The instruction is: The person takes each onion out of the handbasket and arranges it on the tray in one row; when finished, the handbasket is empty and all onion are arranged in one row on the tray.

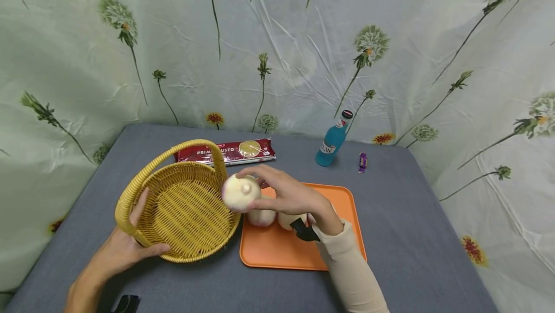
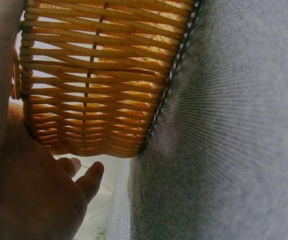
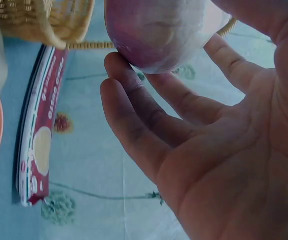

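My right hand [image 1: 286, 192] holds a white turnip [image 1: 238, 193] with a purple edge between thumb and fingers, over the right rim of a yellow wicker basket [image 1: 191, 216]. In the right wrist view, the turnip [image 3: 156, 35] sits at the fingertips. My left hand [image 1: 119, 250] rests against the basket's left side, thumb along the near rim and fingers spread past the handle. The left wrist view has this hand [image 2: 38, 185] beside the woven wall [image 2: 98, 85], two fingertips free of it. Under my right hand, more turnips [image 1: 262, 217] lie on an orange tray [image 1: 282, 255], partly hidden.
A red spaghetti packet [image 1: 243, 151] lies behind the basket, partly covered by its handle. Farther right, a blue bottle [image 1: 333, 142] stands near the table's back edge, with a purple wrapped candy [image 1: 363, 163] beside it. A flowered curtain [image 1: 295, 62] hangs behind the grey table [image 1: 412, 236].
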`<state>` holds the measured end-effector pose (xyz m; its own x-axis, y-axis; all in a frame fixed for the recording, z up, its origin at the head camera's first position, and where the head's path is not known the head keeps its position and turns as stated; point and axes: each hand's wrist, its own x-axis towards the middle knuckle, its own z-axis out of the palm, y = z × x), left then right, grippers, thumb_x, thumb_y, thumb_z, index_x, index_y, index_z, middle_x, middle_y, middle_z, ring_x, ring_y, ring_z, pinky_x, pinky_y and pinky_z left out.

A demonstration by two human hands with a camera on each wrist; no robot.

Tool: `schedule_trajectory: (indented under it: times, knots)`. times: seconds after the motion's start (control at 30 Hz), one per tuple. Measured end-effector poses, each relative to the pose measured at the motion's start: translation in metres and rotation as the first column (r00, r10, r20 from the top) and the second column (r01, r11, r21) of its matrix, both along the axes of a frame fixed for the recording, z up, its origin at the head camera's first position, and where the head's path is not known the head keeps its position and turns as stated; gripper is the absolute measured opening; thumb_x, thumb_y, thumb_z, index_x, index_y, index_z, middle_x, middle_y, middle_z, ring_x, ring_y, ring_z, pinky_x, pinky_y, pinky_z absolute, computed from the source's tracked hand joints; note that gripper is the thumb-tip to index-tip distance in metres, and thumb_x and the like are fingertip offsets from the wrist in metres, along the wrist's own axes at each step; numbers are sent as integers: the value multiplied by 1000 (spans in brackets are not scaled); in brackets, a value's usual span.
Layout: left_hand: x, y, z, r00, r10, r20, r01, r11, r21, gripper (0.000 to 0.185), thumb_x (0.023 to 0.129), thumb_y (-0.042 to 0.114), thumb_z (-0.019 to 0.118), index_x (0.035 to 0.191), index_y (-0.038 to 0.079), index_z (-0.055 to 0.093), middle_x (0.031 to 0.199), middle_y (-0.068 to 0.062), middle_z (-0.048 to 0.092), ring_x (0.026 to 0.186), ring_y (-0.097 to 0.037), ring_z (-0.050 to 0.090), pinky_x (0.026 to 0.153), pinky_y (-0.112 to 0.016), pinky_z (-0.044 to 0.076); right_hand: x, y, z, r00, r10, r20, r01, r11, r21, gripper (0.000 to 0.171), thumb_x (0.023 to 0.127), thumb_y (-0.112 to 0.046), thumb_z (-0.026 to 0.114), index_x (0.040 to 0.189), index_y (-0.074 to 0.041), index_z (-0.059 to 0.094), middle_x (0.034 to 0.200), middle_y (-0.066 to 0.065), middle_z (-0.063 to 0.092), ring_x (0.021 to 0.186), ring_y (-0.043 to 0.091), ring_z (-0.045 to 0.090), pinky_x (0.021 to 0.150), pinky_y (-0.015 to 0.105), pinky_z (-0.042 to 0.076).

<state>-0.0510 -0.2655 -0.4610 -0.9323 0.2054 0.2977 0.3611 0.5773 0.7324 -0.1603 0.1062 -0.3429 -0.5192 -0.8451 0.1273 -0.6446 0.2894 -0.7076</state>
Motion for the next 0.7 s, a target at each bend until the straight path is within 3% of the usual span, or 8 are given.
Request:
schedule_trajectory:
  times: [0.3, 0.53, 0.7]
  knots:
    - [-1, 0, 0, 1000, 4, 11, -4, 1000, 10, 141, 58, 8, 95, 162, 13, 1, 162, -32, 7, 141, 10, 4, 102, 0, 6, 0, 26, -2, 994, -108, 35, 108, 994, -20, 59, 91, -27, 76, 143, -22, 49, 141, -5, 52, 118, 12, 55, 100, 35, 49]
    - [0, 0, 1, 1000, 0, 1, 0, 1000, 11, 140, 58, 9, 95, 162, 11, 1, 162, -32, 5, 141, 10, 4, 102, 0, 6, 4, 48, -5, 985, -165, 52, 166, 986, -21, 59, 92, -25, 75, 145, -21, 49, 141, -4, 53, 119, 15, 56, 102, 45, 47]
    - [1, 0, 1, 1000, 11, 22, -11, 1000, -6, 139, 60, 11, 95, 162, 13, 0, 161, -33, 7, 138, 13, 4, 101, 0, 6, 5, 62, -7, 974, -206, 89, 209, 978, -15, 58, 93, -23, 74, 144, -21, 48, 141, -3, 53, 119, 19, 59, 103, 45, 47]
